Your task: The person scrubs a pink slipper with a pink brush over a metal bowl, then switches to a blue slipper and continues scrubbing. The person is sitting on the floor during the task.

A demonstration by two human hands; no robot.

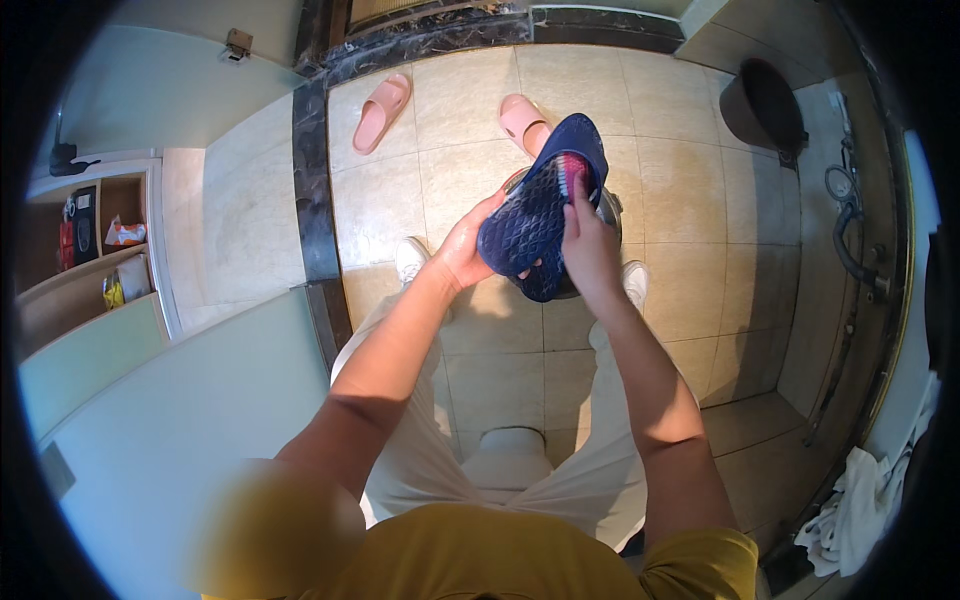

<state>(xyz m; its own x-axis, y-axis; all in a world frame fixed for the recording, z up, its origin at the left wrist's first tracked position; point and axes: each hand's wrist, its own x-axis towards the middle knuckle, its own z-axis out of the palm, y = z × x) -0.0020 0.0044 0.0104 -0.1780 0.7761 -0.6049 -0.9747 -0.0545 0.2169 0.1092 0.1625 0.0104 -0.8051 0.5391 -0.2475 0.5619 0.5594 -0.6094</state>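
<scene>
Between my knees I hold a dark blue slide slipper (517, 232) with a patterned footbed. My left hand (466, 244) grips its heel end at the left edge. In my right hand (589, 232) is a pink scrubbing brush (574, 171) with pale bristles, pressed against the footbed near the strap. A second dark blue slipper (546, 281) shows just beneath the first, partly hidden. Under both is a round metal-rimmed basin (616, 217), mostly covered by the slippers and my right hand.
Two pink slides, one at the left (382, 112) and one behind the slipper (521, 120), lie on the tiled floor. A dark bucket (761, 105) is by the right wall, near a hose (847, 244). White cloth (855, 510) lies lower right. A frosted glass door (202, 405) is left.
</scene>
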